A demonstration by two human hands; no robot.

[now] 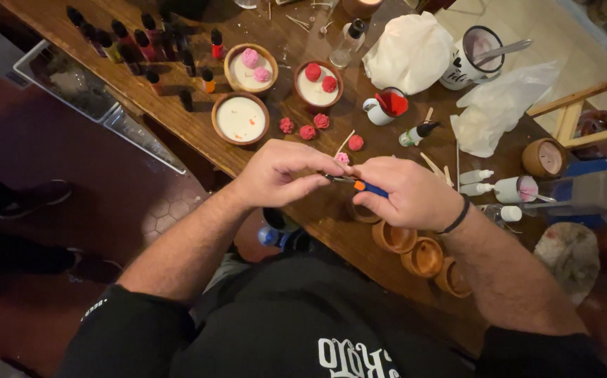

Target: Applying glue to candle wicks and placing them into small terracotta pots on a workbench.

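My left hand (284,173) and my right hand (407,192) meet over the wooden table (331,217). The right hand grips a small tool with a blue and orange handle (363,186). Its dark tip points left into the pinched fingertips of my left hand. A small pink wax flower (343,158) shows just above the fingers; whether my left hand holds it I cannot tell. Beyond the hands lie loose red wax flowers (307,131) and three wooden bowls of white wax (240,117), two of them topped with pink or red flowers.
Several small dark dropper bottles (142,43) stand at the far left. Three empty wooden cups (421,255) sit near my right wrist. A white mug with a spoon (477,56), crumpled plastic (496,105), squeeze bottles (476,176) and wooden sticks lie to the right. Someone's shoes are on the floor at left.
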